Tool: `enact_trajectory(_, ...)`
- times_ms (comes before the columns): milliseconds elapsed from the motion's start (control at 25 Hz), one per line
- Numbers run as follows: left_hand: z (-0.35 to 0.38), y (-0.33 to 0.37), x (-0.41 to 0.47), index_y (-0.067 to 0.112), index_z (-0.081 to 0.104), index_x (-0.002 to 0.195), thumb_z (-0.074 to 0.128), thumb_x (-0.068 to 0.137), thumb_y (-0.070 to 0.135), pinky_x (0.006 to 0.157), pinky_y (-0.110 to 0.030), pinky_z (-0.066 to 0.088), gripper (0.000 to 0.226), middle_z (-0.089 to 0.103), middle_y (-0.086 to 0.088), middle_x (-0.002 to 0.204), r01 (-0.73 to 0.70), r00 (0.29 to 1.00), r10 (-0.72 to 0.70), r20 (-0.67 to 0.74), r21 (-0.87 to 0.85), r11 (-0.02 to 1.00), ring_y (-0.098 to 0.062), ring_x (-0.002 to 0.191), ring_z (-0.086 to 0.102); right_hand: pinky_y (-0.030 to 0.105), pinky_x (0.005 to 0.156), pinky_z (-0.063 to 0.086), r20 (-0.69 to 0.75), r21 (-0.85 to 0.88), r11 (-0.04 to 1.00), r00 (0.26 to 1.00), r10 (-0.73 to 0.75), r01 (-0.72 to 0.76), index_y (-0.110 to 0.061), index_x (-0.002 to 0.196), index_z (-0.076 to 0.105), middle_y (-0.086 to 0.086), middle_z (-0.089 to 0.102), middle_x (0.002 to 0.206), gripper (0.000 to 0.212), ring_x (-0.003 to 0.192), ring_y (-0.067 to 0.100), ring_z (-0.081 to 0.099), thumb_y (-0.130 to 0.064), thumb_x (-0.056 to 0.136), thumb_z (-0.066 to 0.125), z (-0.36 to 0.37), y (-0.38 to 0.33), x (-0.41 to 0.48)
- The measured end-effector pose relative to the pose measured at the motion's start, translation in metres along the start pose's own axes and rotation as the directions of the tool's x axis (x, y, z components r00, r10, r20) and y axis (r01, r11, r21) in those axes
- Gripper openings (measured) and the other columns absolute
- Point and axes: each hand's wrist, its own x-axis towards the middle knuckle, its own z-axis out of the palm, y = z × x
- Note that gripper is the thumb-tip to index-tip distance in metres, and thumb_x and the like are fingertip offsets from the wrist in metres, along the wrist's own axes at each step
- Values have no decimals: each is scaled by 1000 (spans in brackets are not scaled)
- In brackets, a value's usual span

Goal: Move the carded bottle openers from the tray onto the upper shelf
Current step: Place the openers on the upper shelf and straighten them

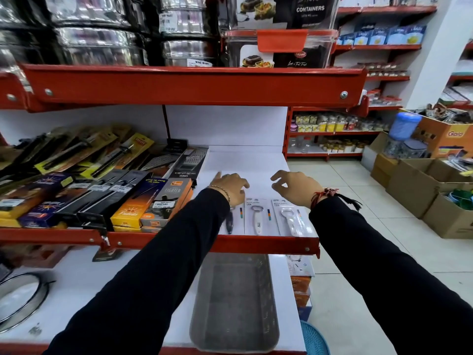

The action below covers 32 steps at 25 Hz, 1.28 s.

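Currently both my arms, in black sleeves, reach over the upper shelf [256,160], whose white deck has a red front lip. Three carded openers lie side by side at its front right. Left card [234,219]: dark-handled opener, partly under my left hand [231,189]. Middle card [257,216]: white-handled opener, fully visible. Right card [291,217]: white opener, flat, its top edge near my right wrist.

Left hand: palm down, fingers spread and loosely curled, fingertips at or just over the top of the left card. I cannot tell whether they touch it. Grip wide, holding nothing.

Right hand [297,188]: raised above the shelf beyond the right card, fingers curled with a gap between thumb and forefinger. Grip wide, holding nothing. A red thread band with a black tassel sits on that wrist.

Tray [234,301]: grey, translucent, rectangular, on the white lower shelf directly below the cards, between my forearms. No cards visible inside it.

Left of the cards on the upper shelf: boxed lighters [166,203] and graters [189,160], packed close.
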Motion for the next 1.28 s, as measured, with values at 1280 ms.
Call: enact_trajectory(1280,-13,-69,-76,42,36,150,63,81,64,118,-61,-13,77,33,3,162,40,929,-147,340,304,952,-26,154,14,65,116,0,390,-162,952,903,-181,261,-45,145,40,-9,41,157,70,145,25,37,-70,82,56,55,-89,-14)
